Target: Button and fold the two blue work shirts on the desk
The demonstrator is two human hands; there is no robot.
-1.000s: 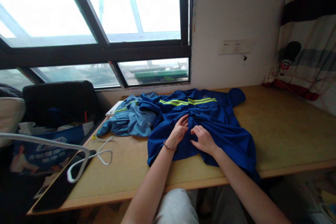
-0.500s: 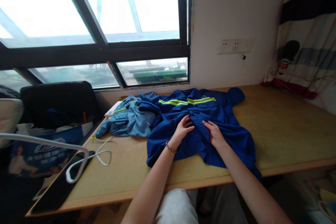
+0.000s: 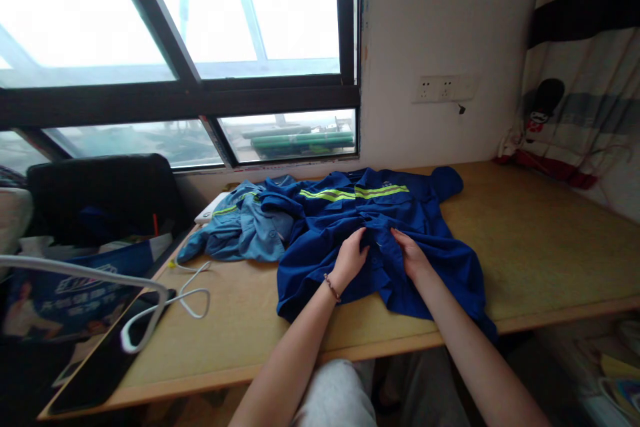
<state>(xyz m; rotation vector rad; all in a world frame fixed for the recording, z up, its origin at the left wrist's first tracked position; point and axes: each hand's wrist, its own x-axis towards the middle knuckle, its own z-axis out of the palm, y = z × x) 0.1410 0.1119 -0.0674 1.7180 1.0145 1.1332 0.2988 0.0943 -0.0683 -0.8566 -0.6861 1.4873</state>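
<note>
A dark blue work jacket (image 3: 330, 227) with yellow-green reflective stripes across its chest lies spread on the table, its lower part rumpled. My left hand (image 3: 351, 257), a beaded bracelet at its wrist, is closed on the cloth near the jacket's front opening. Just to the right, my right hand (image 3: 411, 253) pinches the other side of the front, thumb and fingers curled on the fabric. Between the hands the cloth is raised in a fold. The fingertips are partly hidden by the hands and cloth.
A crumpled lighter blue garment (image 3: 245, 230) with a yellow stripe touches the jacket's left side. A white cable (image 3: 200, 293) and a black phone-like slab (image 3: 115, 353) lie at the table's left edge. Beyond stand a dark chair (image 3: 100, 187) and a wall socket (image 3: 440, 89).
Both hands have gone from hovering with spread fingers to closing on the jacket's front. The cloth between them has lifted a little. The view has shifted slightly.
</note>
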